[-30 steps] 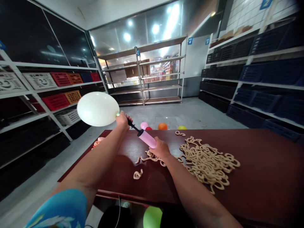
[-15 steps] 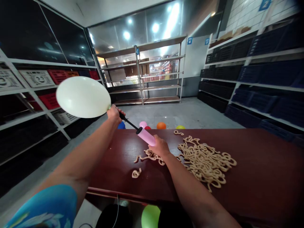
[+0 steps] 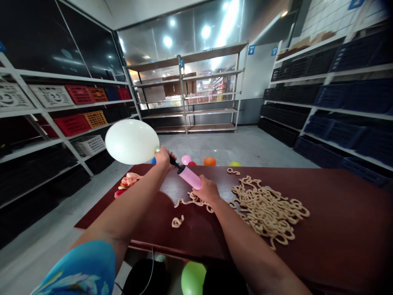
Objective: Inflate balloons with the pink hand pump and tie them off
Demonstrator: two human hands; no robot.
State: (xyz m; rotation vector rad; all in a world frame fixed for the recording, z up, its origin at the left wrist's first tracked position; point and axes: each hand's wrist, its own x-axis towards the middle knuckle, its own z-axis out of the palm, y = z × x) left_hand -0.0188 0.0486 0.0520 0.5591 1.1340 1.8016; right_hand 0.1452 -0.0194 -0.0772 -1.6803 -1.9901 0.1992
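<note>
A pink hand pump (image 3: 190, 178) with a black rod and handle spans the space between my hands above the table. My left hand (image 3: 163, 157) is closed round the black handle, and the neck of an inflated white balloon (image 3: 132, 141) is at its fingers. My right hand (image 3: 206, 190) wraps the pump's pink barrel. Under and beside the right hand lie beige twisted balloons (image 3: 196, 199), with a larger heap (image 3: 265, 207) to the right and one curled piece (image 3: 177, 221) nearer me.
Uninflated balloons (image 3: 129, 180) in pink and red lie on the brown table (image 3: 334, 213) at left. Beyond its far edge are several balloons, one orange (image 3: 210, 161). A green balloon (image 3: 193, 278) is below the near edge. Shelves with crates stand on both sides.
My left hand has moved right and slightly down, towards the pump barrel, with the white balloon. Less of the pump's rod shows. The balloons at the table's left have come into view.
</note>
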